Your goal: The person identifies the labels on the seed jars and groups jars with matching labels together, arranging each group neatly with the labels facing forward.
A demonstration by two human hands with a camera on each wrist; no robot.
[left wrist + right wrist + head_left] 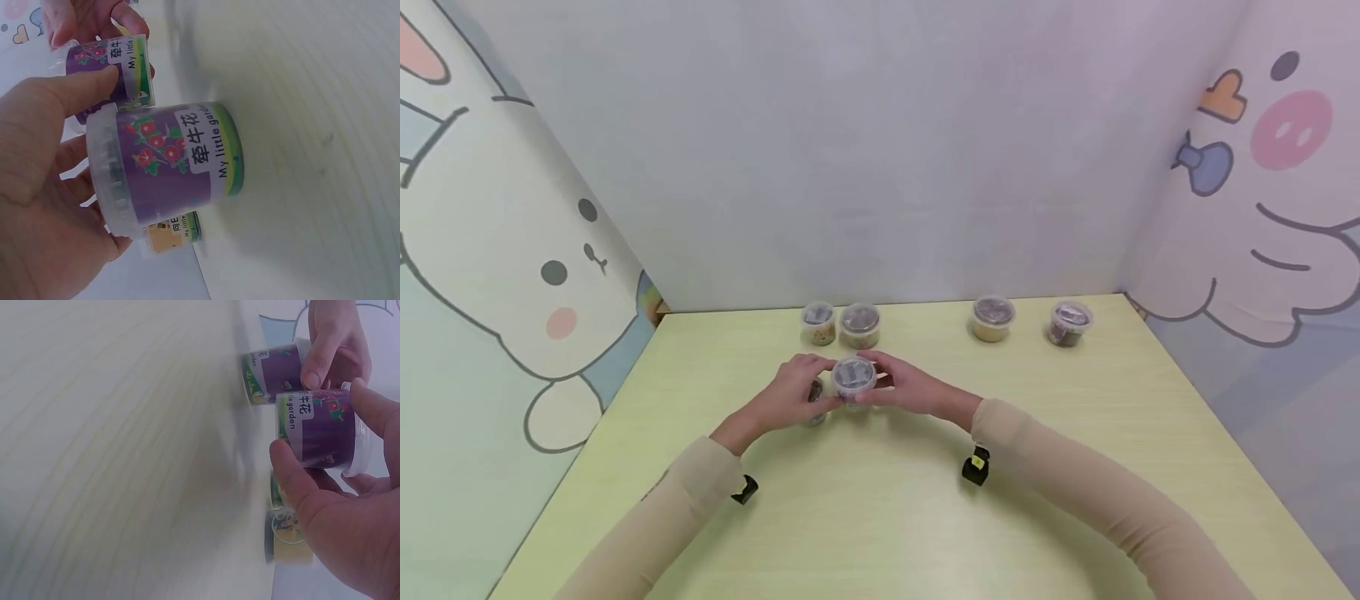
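Close to the lens, two beige sleeves (1075, 483), each with a black strap (976, 465) at the wrist.

Between the hands, over the middle of the table (880, 517): two small purple cups with clear lids and flower labels. Gripped by the right hand (913, 390): the right cup (853, 377), with the thumb (294, 469) on one side of the wall and the fingertips on the other side, curled round it. Lifted off the table, as seen in the right wrist view, where its green base stands away from the wood. Gripped by the left hand (786, 392): the left cup (164, 169), with the thumb (69, 94) along the rim and the fingers under the lid edge. Lower than the right cup, with its base at the table or just above; cannot tell which.

Both upright, lids up, long axis vertical. Right cup just beside the left one, a little higher and a little farther from the person. Touching or only close: cannot tell. Each cup nearest to its own hand; left fingers also near the right cup.

Farther back, near the wall (880, 167), four more cups in a row: a pair (838, 325) to the left, almost touching, then a beige cup (992, 318) and a dark cup (1069, 322), apart from each other. On both sides, panels with cartoon animals (550, 275).
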